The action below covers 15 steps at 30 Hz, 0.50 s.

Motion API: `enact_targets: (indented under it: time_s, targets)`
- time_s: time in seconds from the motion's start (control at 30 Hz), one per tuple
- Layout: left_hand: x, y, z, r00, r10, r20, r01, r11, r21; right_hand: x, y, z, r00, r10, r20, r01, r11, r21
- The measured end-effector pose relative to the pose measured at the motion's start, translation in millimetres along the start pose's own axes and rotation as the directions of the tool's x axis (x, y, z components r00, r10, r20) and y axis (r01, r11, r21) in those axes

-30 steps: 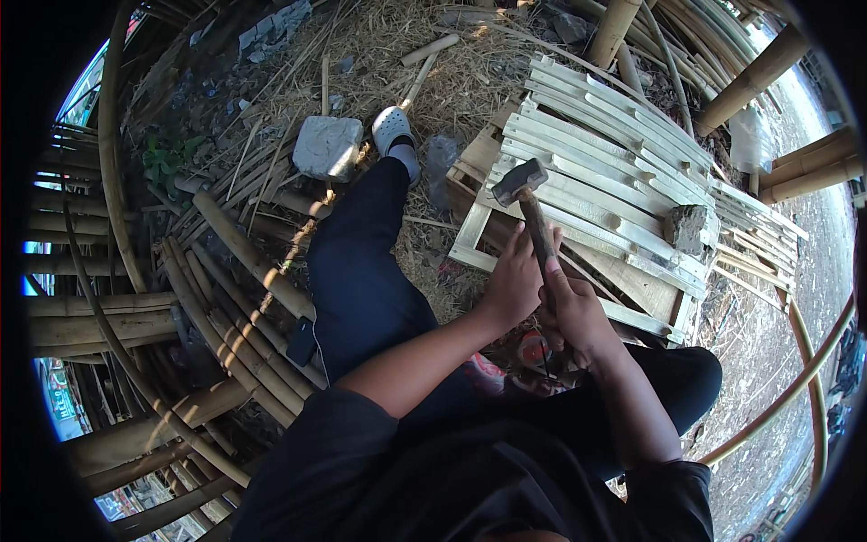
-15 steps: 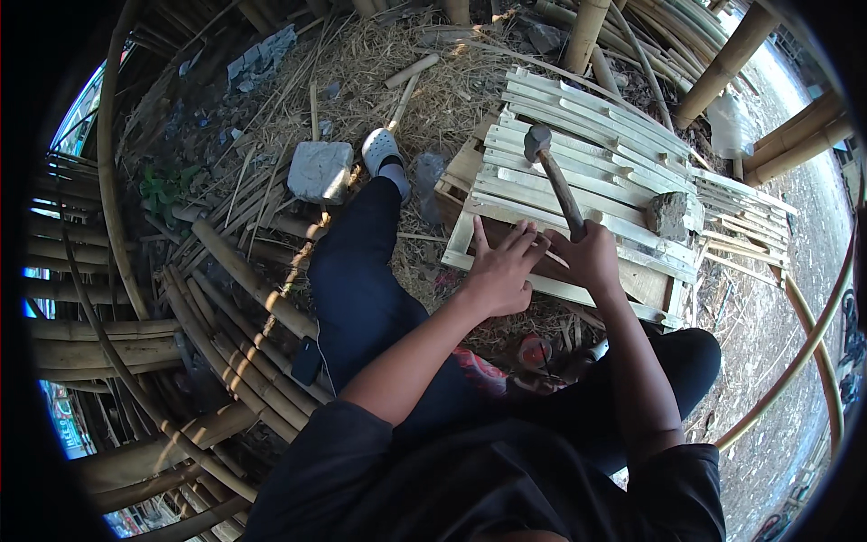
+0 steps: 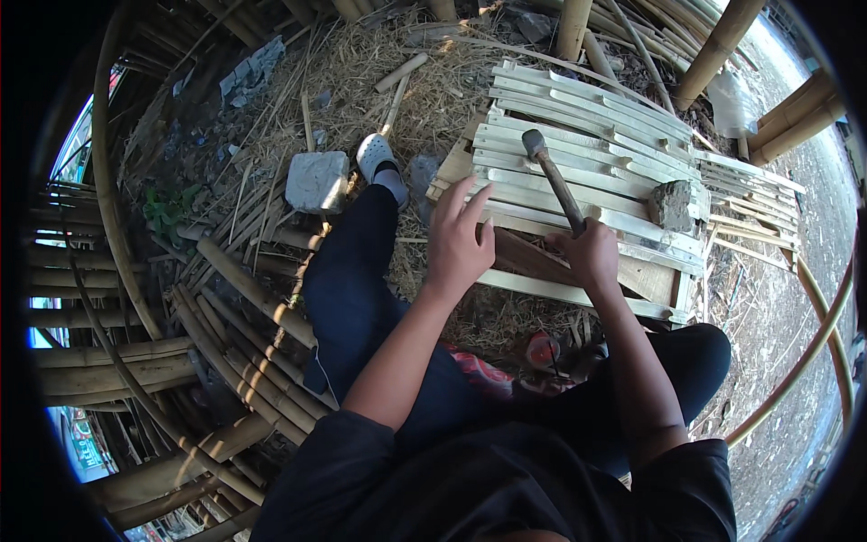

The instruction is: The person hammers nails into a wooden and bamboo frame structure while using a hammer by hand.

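My right hand (image 3: 591,256) is wrapped round the wooden handle of a hammer (image 3: 557,183), whose dark metal head points away from me above a slatted bamboo panel (image 3: 578,154). At the panel's near left corner is my left hand (image 3: 458,242), its fingers spread and nothing in them. Whether its fingertips touch the slats I cannot tell. The panel is made of pale split strips laid side by side on boards. On its right part rests a rough stone block (image 3: 670,206).
A pale concrete block (image 3: 317,182) lies by my shoe (image 3: 376,154) on straw-strewn ground. Bamboo poles (image 3: 257,285) are stacked at the left. Upright bamboo posts (image 3: 720,50) stand at the far right. A red-topped cup (image 3: 543,349) sits between my legs. Loose strips (image 3: 754,203) extend right of the panel.
My left hand has moved left, away from my right hand, to the panel's left corner. The hammer stays in my right hand over the slats, nearly where it was.
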<state>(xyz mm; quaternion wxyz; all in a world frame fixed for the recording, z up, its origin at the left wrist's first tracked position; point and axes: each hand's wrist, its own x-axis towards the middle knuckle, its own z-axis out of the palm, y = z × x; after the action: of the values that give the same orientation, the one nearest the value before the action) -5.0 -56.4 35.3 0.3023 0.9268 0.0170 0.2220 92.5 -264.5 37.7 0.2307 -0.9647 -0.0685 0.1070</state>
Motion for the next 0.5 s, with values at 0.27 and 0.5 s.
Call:
enact_targets:
  time_s: [0.27, 0.5]
  targets:
    - [5.2, -32.1, 5.3, 0.962, -0.261, -0.083, 0.271, 0.951, 0.146, 1.9, -1.5, 1.1, 0.999, 0.034, 0.019, -0.034, 0.999, 0.042]
    - [3.4, -44.6, 7.2, 0.985, -0.153, -0.073, 0.163, 0.973, 0.164, 2.5, -2.6, 3.6, 0.998, 0.045, 0.032, -0.046, 0.998, 0.039]
